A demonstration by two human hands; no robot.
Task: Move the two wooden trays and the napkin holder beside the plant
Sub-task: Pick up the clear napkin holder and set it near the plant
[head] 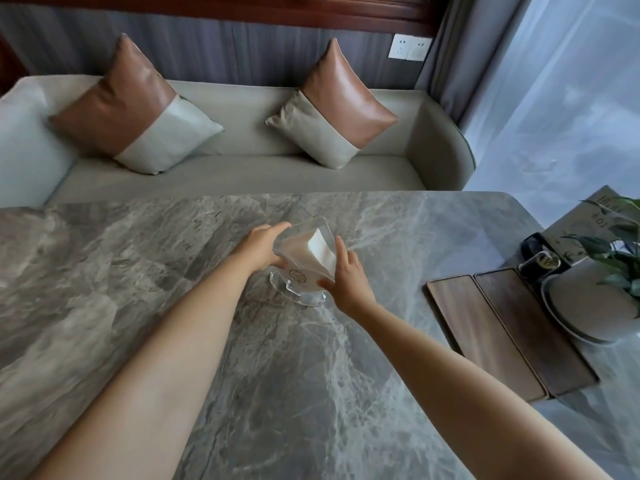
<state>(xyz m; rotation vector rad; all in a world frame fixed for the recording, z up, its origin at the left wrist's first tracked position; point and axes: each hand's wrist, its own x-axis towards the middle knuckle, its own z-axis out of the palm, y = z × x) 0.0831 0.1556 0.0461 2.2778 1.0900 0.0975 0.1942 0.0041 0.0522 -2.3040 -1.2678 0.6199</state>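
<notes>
A clear acrylic napkin holder [300, 271] with white napkins stands on its round base at the middle of the grey marble table [138, 271]. My left hand [260, 247] grips its left side and my right hand [346, 275] grips its right side. Two dark wooden trays, the left tray [485, 337] and the right tray [533, 327], lie side by side at the right of the table. They sit right next to the grey pot of the plant [595, 299], whose green leaves [620, 251] reach out of the frame.
A small black cup or container [540, 259] stands behind the trays by the pot, with a printed card [585, 220] behind it. A grey sofa [242, 168] with two brown-and-grey cushions runs along the table's far edge. A sheer curtain hangs at the right.
</notes>
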